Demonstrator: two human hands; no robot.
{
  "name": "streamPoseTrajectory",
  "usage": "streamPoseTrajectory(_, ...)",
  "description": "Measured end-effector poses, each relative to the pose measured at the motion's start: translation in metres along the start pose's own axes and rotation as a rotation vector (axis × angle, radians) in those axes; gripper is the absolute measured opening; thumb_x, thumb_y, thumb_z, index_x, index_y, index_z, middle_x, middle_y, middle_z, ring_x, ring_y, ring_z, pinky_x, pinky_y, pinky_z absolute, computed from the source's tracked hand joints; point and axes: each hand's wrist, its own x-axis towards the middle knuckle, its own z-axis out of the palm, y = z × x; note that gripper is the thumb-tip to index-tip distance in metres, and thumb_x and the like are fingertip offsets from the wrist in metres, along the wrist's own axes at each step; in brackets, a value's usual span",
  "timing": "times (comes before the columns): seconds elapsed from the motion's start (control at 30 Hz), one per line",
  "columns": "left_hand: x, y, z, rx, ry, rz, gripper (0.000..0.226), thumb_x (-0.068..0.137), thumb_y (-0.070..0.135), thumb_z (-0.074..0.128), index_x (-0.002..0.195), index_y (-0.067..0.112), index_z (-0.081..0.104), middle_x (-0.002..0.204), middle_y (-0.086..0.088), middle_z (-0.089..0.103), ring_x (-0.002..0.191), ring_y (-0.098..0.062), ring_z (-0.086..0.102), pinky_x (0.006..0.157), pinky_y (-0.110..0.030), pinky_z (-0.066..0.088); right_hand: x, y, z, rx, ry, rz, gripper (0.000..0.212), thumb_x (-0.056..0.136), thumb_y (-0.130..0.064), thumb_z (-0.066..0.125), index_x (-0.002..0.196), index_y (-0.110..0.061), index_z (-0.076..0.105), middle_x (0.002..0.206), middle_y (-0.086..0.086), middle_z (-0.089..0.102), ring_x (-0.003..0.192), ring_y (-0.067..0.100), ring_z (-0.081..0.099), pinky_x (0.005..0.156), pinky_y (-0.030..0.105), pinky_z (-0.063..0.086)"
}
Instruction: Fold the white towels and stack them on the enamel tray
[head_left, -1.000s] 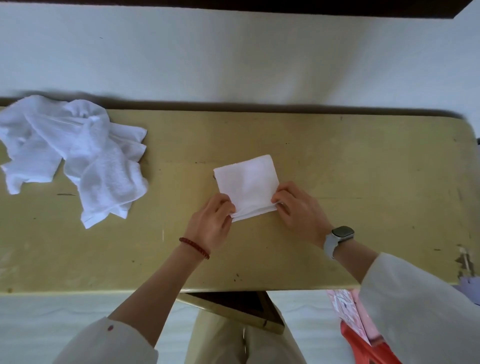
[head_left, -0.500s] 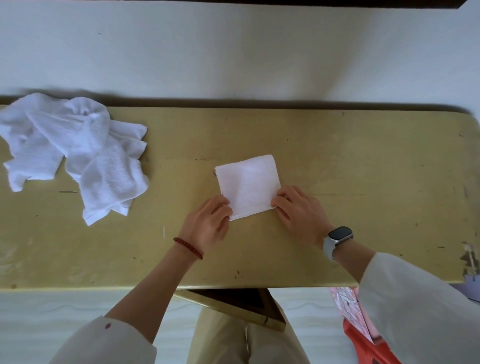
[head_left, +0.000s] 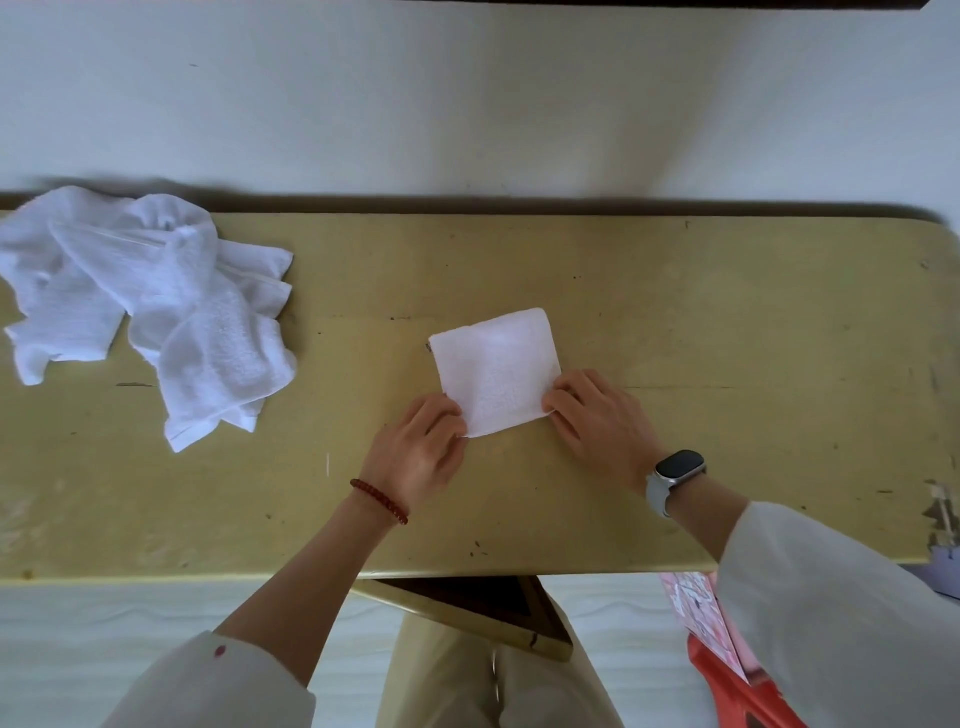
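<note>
Fingers of both hands — left hand (head_left: 422, 453), right hand (head_left: 598, 422) — pinching one folded towel (head_left: 496, 370); one crumpled towel pile (head_left: 150, 306) apart.

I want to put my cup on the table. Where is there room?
The table is bare right of the folded towel, out to its rounded end. There is a narrower bare strip between that towel and the crumpled towel pile. The left end is crowded.

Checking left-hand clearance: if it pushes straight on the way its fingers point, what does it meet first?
The folded towel. The left hand points up and right, fingertips already at the towel's near left corner, seemingly pinching it. Past the towel lies bare table. The right hand holds the opposite corner.
</note>
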Motion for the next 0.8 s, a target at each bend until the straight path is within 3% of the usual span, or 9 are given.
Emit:
streamPoseTrajectory(0.13, 0.000, -0.001, 0.000, 0.007, -0.001, -0.001, 0.019, 0.084, 0.018, 0.052, 0.072, 0.009, 0.064, 0.084, -0.002, 0.066, 0.095, -0.012, 0.053, 0.039, -0.024, 0.046, -0.001, 0.001, 0.000, -0.014, -0.011, -0.014, 0.022, 0.084, -0.017, 0.042, 0.078, -0.012, 0.062, 0.082, 0.004, 0.061, 0.068, 0.021, 0.058, 0.045, 0.020, 0.033)
streamPoseTrajectory(0.23, 0.003, 0.002, -0.002, 0.035, 0.035, 0.012, 0.023, 0.083, 0.019, 0.054, 0.066, 0.010, 0.066, 0.080, 0.000, 0.068, 0.091, -0.014, 0.052, 0.052, -0.025, 0.048, -0.004, 0.000, -0.002, 0.005, -0.005, -0.050, 0.026, 0.084, -0.015, 0.040, 0.081, -0.009, 0.066, 0.085, 0.005, 0.063, 0.072, 0.023, 0.060, 0.047, 0.024, 0.042)
streamPoseTrajectory(0.4, 0.018, 0.007, -0.007, 0.114, 0.142, -0.004, 0.024, 0.084, 0.018, 0.052, 0.066, 0.012, 0.066, 0.079, 0.001, 0.068, 0.083, -0.016, 0.049, 0.068, -0.030, 0.035, -0.002, -0.005, -0.013, 0.024, 0.146, -0.032, 0.026, 0.081, -0.009, 0.041, 0.096, -0.009, 0.063, 0.087, 0.006, 0.067, 0.077, 0.026, 0.063, 0.057, 0.029, 0.048)
streamPoseTrajectory(0.53, 0.032, 0.004, -0.004, 0.136, 0.225, -0.231, 0.021, 0.082, 0.013, 0.046, 0.082, 0.010, 0.067, 0.088, -0.004, 0.066, 0.088, -0.016, 0.046, 0.074, -0.027, 0.031, 0.026, -0.015, -0.021, -0.011, 0.234, 0.007, 0.031, 0.078, -0.007, 0.041, 0.103, -0.010, 0.058, 0.096, 0.009, 0.066, 0.085, 0.029, 0.063, 0.072, 0.037, 0.049)
streamPoseTrajectory(0.63, 0.032, -0.006, -0.002, 0.103, 0.259, -0.465, 0.020, 0.081, 0.015, 0.044, 0.085, 0.012, 0.063, 0.095, -0.008, 0.064, 0.091, -0.017, 0.042, 0.077, -0.032, 0.036, 0.052, -0.027, -0.011, -0.116, 0.097, 0.021, 0.040, 0.081, -0.013, 0.036, 0.111, -0.006, 0.061, 0.115, 0.011, 0.063, 0.108, 0.030, 0.060, 0.094, 0.048, 0.044)
streamPoseTrajectory(0.7, 0.027, -0.017, -0.002, 0.109, 0.240, -0.402, 0.015, 0.079, 0.015, 0.042, 0.088, 0.018, 0.054, 0.098, -0.011, 0.063, 0.094, -0.019, 0.042, 0.076, -0.037, 0.041, 0.062, -0.034, 0.002, -0.162, -0.019, 0.019, 0.045, 0.084, -0.020, 0.034, 0.119, -0.004, 0.057, 0.126, 0.013, 0.058, 0.119, 0.029, 0.054, 0.099, 0.054, 0.038)
streamPoseTrajectory(0.8, 0.019, -0.032, -0.001, 0.123, 0.156, -0.236, 0.028, 0.076, 0.013, 0.042, 0.099, 0.025, 0.051, 0.112, -0.011, 0.058, 0.107, -0.024, 0.042, 0.081, -0.041, 0.042, 0.068, -0.037, 0.019, -0.167, -0.101, 0.038, 0.050, 0.088, -0.028, 0.033, 0.129, -0.003, 0.047, 0.137, 0.016, 0.048, 0.127, 0.030, 0.045, 0.103, 0.055, 0.035)
